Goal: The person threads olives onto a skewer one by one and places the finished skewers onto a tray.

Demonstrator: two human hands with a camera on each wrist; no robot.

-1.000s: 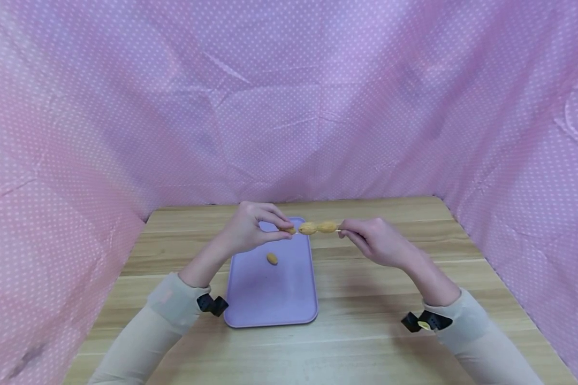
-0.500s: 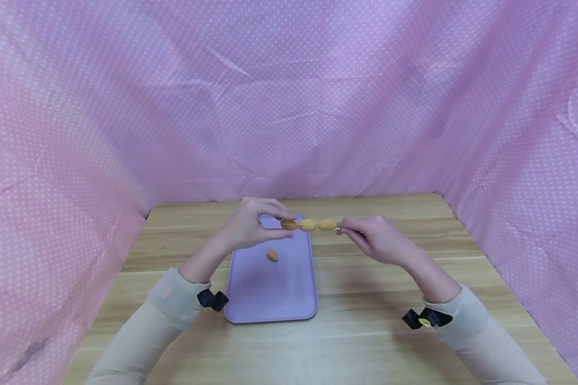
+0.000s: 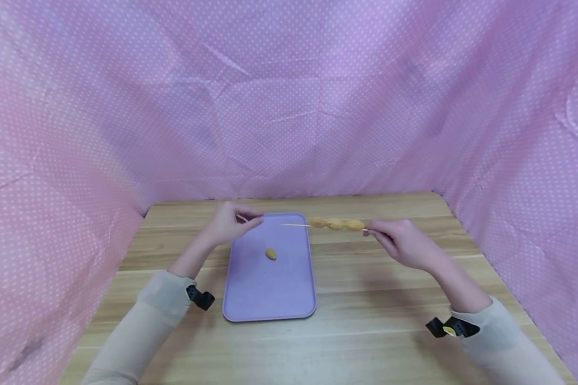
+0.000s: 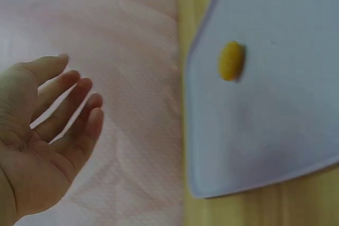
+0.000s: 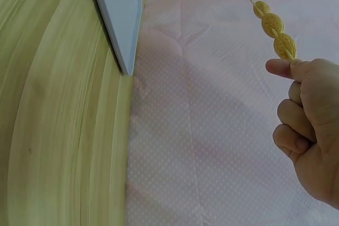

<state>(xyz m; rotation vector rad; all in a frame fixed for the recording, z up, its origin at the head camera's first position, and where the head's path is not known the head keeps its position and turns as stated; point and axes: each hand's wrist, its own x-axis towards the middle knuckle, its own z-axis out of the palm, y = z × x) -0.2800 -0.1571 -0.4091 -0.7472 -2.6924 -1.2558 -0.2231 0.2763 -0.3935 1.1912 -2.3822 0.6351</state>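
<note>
My right hand (image 3: pixel 404 243) pinches the end of a thin skewer (image 3: pixel 296 225) that points left. Threaded on the skewer in a row are 3 rough-skinned, yellow-brown oval pieces (image 3: pixel 335 224), whose kind I cannot tell. In the right wrist view the same oval pieces (image 5: pixel 273 25) sit just beyond my thumb and forefinger. My left hand (image 3: pixel 228 224) hovers over the far left corner of the purple tray (image 3: pixel 270 313), apart from the skewer tip. Its fingers (image 4: pixel 79 130) are loosely bent and hold nothing. One similar loose oval piece (image 3: pixel 271 254) lies on the tray.
The tray rests on a wooden table (image 3: pixel 366 342), left of the middle. Pink dotted cloth (image 3: pixel 289 107) hangs behind the table and on both sides. A small black camera (image 3: pixel 200 297) is strapped to my left wrist, another camera (image 3: pixel 453 326) to my right.
My left hand has let go of the third oval piece on the skewer and drawn away left. The right hand has carried the loaded skewer to the right.
</note>
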